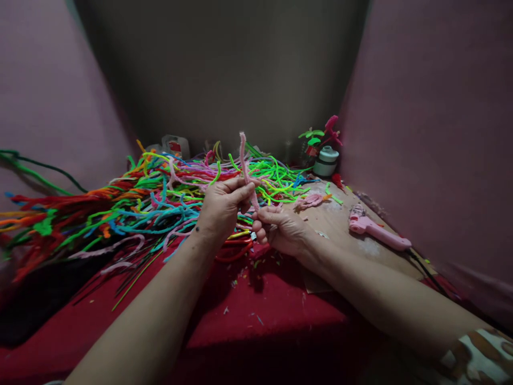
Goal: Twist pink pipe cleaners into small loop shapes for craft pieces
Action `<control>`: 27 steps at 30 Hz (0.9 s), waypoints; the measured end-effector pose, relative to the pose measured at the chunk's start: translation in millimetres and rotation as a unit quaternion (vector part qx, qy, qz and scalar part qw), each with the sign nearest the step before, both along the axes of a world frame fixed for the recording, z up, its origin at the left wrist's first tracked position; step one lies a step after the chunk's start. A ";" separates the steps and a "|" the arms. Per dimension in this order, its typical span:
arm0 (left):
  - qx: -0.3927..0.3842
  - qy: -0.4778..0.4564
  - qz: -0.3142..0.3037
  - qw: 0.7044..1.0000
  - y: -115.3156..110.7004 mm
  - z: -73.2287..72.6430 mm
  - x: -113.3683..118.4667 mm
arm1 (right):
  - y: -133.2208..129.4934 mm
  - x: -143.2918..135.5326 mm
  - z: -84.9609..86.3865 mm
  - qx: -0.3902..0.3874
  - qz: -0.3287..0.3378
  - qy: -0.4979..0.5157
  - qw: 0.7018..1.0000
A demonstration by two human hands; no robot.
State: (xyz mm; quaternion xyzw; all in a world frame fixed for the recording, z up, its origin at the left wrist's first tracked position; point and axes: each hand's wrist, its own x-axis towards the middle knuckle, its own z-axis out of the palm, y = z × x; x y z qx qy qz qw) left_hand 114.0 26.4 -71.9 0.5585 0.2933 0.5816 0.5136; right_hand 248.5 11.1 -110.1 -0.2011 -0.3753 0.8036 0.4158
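Note:
A pink pipe cleaner (243, 152) stands nearly upright between my hands, its free tip pointing up. My left hand (224, 206) pinches it around the middle between thumb and fingers. Lower down, my right hand (282, 227) is closed on its bottom end with thumb and forefinger, the other fingers curled. Just behind both hands lies a large tangled heap of coloured pipe cleaners (160, 214). Below them, red-orange handles (233, 243), perhaps of scissors, show partly on the red cloth (256, 315).
A pink hot glue gun (379, 231) with a black cord rests on a tan board (372, 256) at the right. On the board lies a looped pink piece (310, 201). Behind it stands a pale jar (326, 161) near fuzzy green and pink stems. Pink walls flank both sides.

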 end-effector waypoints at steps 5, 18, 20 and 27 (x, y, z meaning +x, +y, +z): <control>-0.040 0.014 -0.006 0.999 -1.6 1.5 -0.5 | 0.9 1.9 1.2 0.064 -0.013 -0.016 0.998; -0.080 0.060 -0.057 0.993 -6.0 -3.9 3.1 | 10.2 1.3 -2.1 0.108 -0.102 -0.035 0.988; -0.082 0.053 -0.044 0.994 -4.7 -3.6 2.2 | 10.8 1.5 -1.7 0.095 -0.102 -0.039 0.990; -0.098 0.045 -0.047 0.993 -4.8 0.2 3.0 | 7.7 4.3 4.3 0.066 -0.084 -0.066 0.992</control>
